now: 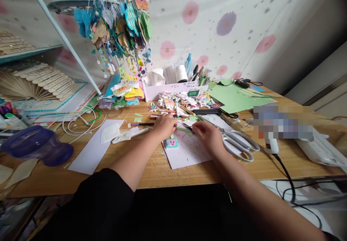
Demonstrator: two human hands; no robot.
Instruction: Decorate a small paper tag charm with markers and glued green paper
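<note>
My left hand (166, 126) is curled over the far left edge of a white sheet (187, 157), beside several markers (173, 113). Its fingertips are hidden, and what they grip cannot be made out. My right hand (208, 134) pinches a slim, dark-tipped tool (187, 126) pointing left, its kind unclear. Between the hands lies a narrow green paper strip (180, 129). On the sheet's left part, just below my left hand, sits a small teal-framed piece with a pink smiling face (171, 143). Large silver scissors (238, 141) rest to the right of my right hand.
Paper cutouts (176, 98) are heaped before a white organizer box (173, 89). Green paper sheets (238, 96) lie at the back right. A glue gun (271, 145) with a black cable stands right. On the left are a purple container (40, 145), a white cable (73, 125) and a white strip (94, 150).
</note>
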